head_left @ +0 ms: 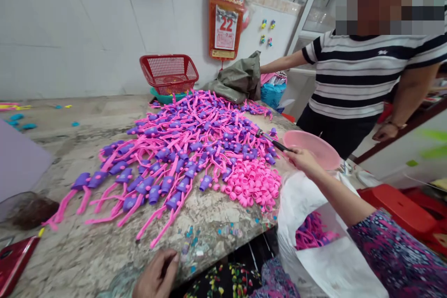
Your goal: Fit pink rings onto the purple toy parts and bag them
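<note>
Pale wall (87, 32) backs a stained stone table (87, 251); through the head camera I see pink-and-purple toy parts (169, 153) heaped across it, with pink rings (253, 184) piled at the heap's near right. My right hand (303, 160) is wrapped around a black-handled tool (280, 146) beside the heap. My left hand (157, 275) curls near the table's front edge; I can't tell whether it grips anything. Behind, a co-worker's arm (288, 61) reaches to a grey-green sack (239, 77).
</note>
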### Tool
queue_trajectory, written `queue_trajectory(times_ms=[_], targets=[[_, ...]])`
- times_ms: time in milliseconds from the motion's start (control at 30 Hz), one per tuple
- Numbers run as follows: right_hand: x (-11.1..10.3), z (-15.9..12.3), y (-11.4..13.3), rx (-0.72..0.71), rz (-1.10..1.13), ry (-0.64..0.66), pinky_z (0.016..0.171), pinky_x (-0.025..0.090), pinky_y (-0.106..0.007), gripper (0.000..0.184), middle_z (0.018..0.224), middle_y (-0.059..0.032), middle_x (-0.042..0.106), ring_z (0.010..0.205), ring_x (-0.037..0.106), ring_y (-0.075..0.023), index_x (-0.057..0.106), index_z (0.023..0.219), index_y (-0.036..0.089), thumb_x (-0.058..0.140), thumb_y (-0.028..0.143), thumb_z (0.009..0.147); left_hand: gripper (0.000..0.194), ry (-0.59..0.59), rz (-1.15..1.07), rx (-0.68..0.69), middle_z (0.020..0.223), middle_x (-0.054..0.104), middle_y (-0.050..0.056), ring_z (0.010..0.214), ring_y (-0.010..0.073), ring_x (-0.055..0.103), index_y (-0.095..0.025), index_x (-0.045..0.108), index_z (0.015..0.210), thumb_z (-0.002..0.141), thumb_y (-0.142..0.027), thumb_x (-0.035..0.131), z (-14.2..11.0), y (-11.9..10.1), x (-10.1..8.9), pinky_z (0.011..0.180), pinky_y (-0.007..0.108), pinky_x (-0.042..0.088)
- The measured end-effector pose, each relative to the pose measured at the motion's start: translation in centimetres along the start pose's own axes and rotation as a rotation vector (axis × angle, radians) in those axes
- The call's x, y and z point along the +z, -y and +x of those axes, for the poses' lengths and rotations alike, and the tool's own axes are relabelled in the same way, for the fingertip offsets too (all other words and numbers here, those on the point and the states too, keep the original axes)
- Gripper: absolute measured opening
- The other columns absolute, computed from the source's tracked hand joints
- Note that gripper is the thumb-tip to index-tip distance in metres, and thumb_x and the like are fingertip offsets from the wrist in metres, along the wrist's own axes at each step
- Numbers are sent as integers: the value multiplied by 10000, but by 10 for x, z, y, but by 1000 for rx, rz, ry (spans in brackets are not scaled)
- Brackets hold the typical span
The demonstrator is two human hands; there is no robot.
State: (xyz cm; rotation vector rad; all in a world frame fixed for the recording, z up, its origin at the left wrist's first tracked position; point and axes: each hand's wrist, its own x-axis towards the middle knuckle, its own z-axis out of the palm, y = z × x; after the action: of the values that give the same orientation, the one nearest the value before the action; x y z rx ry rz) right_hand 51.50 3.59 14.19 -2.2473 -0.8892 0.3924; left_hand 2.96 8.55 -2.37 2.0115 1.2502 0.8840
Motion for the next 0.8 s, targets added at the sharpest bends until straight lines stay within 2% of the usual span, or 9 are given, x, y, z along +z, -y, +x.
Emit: queue_trajectory(times_ms=[67, 133, 233, 367, 467, 533, 600, 700, 800], targets=[[10, -6, -3, -53, -88, -40, 509, 380, -252, 196, 644, -20, 620, 594, 586, -188, 686, 937, 186, 530, 287, 874, 450, 5, 30, -14, 790, 746, 2, 728, 176, 711, -234, 724, 781, 812, -643, 538, -1, 1, 1, 671, 220, 567], [23, -8, 1, -104, -181, -63, 603, 427, -279, 286, 812, -58, 699, 748, 646, -241, 679, 1093, 187, 510, 290, 886, 438, 10, 64, -15, 814, 753, 0, 745, 177, 717, -238, 726, 796, 811, -635, 543, -1, 5, 2, 683, 220, 569], [52, -12, 23, -198, -298, -48, 718, 454, -315, 367, 1016, -112, 718, 899, 664, -275, 632, 1225, 172, 446, 299, 935, 432, 15, 120, 4, 836, 760, 0, 748, 179, 722, -244, 731, 814, 807, -634, 543, 0, 13, 2, 679, 225, 572], [95, -30, 69, -406, -360, 105, 789, 459, -308, 389, 1044, -57, 734, 946, 675, -254, 592, 1300, 274, 490, 384, 941, 433, 9, 144, 10, 834, 753, -3, 756, 188, 721, -252, 722, 820, 813, -641, 533, -1, 16, 5, 683, 247, 576], [111, -47, 90, -519, -351, 188, 784, 462, -284, 390, 1033, -9, 738, 962, 677, -232, 578, 1313, 349, 507, 440, 940, 437, -13, 123, -3, 845, 738, -2, 792, 205, 713, -262, 706, 829, 834, -650, 505, -5, 12, 6, 729, 284, 574], [109, -51, 92, -516, -345, 184, 760, 467, -275, 392, 1016, 4, 739, 933, 682, -217, 554, 1338, 366, 471, 435, 961, 423, -12, 129, 2, 861, 734, -1, 810, 209, 709, -266, 702, 834, 846, -639, 502, -7, 12, 6, 742, 295, 573], [99, -43, 83, -440, -348, 134, 722, 474, -275, 405, 989, -7, 741, 864, 688, -211, 535, 1364, 341, 430, 417, 980, 389, 11, 151, 39, 861, 736, 1, 797, 199, 712, -260, 704, 846, 855, -601, 518, -7, 16, 5, 719, 278, 575], [73, -15, 60, -249, -375, 15, 685, 483, -276, 429, 970, -40, 740, 824, 688, -215, 519, 1383, 273, 373, 391, 997, 320, 65, 182, 141, 823, 737, 1, 739, 172, 717, -247, 706, 853, 859, -529, 556, -5, 24, 1, 659, 236, 576], [43, 22, 36, -43, -445, -116, 737, 497, -324, 433, 1074, -111, 717, 945, 683, -269, 533, 1365, 203, 358, 348, 996, 272, 82, 190, 214, 801, 729, -6, 703, 152, 713, -244, 696, 856, 873, -480, 562, -4, 28, -1, 633, 211, 572]])
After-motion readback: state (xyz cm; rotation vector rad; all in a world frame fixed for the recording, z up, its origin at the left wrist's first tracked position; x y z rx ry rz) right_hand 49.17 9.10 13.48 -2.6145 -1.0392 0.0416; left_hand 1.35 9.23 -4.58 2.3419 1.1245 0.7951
